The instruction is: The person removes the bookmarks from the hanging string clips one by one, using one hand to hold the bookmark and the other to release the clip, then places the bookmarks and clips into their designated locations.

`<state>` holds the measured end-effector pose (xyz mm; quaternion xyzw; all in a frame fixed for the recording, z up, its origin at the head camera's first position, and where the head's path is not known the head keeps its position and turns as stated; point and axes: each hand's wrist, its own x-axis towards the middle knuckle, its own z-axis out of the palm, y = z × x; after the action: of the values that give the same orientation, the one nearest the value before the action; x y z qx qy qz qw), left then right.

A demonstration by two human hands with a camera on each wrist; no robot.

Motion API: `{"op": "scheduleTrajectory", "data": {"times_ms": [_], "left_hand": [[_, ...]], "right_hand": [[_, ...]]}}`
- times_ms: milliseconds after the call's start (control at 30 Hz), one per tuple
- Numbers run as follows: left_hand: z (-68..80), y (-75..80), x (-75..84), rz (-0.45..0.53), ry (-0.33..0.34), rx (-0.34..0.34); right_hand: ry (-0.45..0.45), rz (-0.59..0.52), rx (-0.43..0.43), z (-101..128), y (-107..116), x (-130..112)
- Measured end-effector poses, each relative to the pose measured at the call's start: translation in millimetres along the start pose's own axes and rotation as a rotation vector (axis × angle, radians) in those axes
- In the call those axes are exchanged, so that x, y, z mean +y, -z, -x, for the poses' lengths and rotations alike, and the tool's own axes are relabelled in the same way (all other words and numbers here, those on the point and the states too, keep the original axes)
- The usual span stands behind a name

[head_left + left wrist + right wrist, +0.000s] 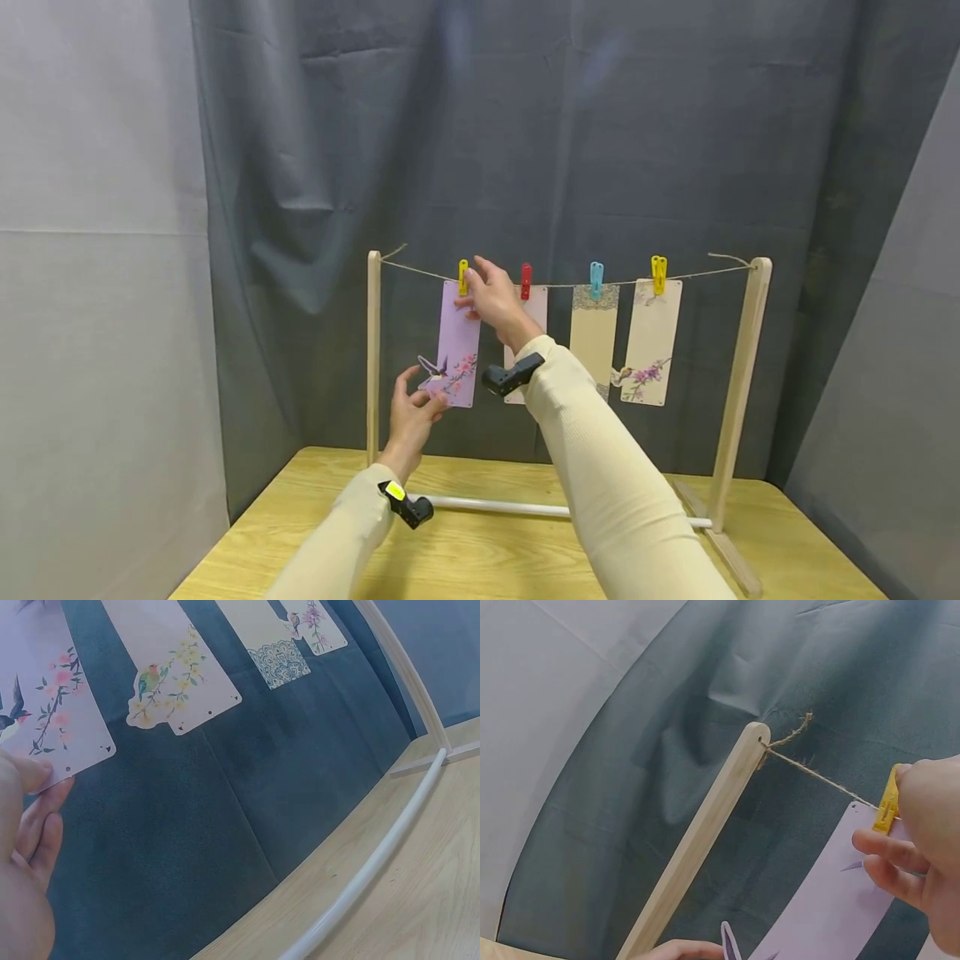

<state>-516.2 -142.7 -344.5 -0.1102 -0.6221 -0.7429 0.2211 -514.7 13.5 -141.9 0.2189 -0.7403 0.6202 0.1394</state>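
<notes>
A light purple card (455,342) with a swallow and pink blossoms hangs at the left end of a twine line (420,271). My left hand (411,417) pinches its lower edge, thumb in front and fingers behind in the left wrist view. At the card's top, a yellow clothespin (887,801) sits over the twine. My right hand (498,298) grips this clothespin, with the thumb at its upper end; the far side of the grip is hidden. Two lower fingers (892,851) of that hand lie in front of the card.
Further right hang a pale pink card (187,690) under a red clothespin (526,282), a beige card (592,333) under a blue one, and a cream card (651,342) under a yellow one. Wooden posts (738,392) and a white bar (502,506) stand on the table (480,558).
</notes>
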Motion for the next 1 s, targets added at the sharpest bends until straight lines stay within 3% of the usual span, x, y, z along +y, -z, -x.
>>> {"op": "scheduleTrajectory", "data": {"times_ms": [1000], "left_hand": [[-1.4,12.3,-3.1,0.024,-0.008,-0.012]], "right_hand": [[-0.053,-0.011,-0.102,-6.6,13.5,-2.2]]}}
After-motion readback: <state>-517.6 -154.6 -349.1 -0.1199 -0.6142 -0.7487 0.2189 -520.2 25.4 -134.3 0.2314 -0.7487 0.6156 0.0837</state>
